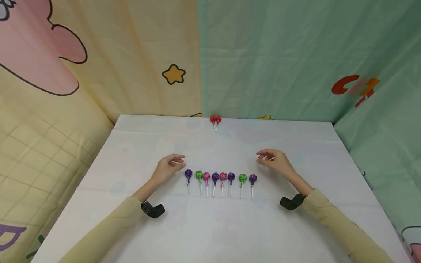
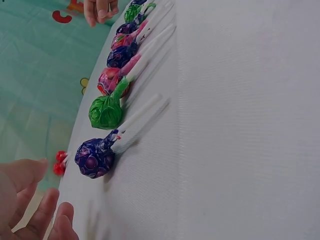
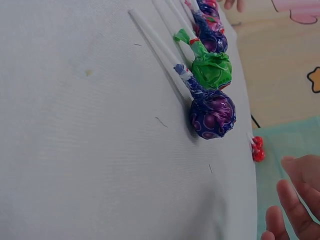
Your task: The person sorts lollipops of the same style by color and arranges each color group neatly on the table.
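Note:
Several wrapped lollipops lie in a row on the white table, heads away from the person and sticks toward them. At the row's left end is a purple lollipop [image 1: 188, 174], with a green lollipop [image 1: 199, 175] beside it. Pink and purple ones fill the middle. Toward the right come another green lollipop [image 1: 242, 178] and a purple lollipop [image 3: 213, 115] at the end. My left hand [image 1: 169, 167] hovers just beyond the left end, fingers loosely bent and holding nothing. Past the right end, my right hand [image 1: 275, 160] is also bare, its fingers relaxed.
Two red lollipops [image 1: 215, 119] lie side by side at the table's far edge. The white table [image 1: 210, 226] meets printed curtains [image 1: 279, 65] at the back and sides. A black wrist camera [image 1: 152, 210] sits on the left wrist, another [image 1: 292, 202] on the right.

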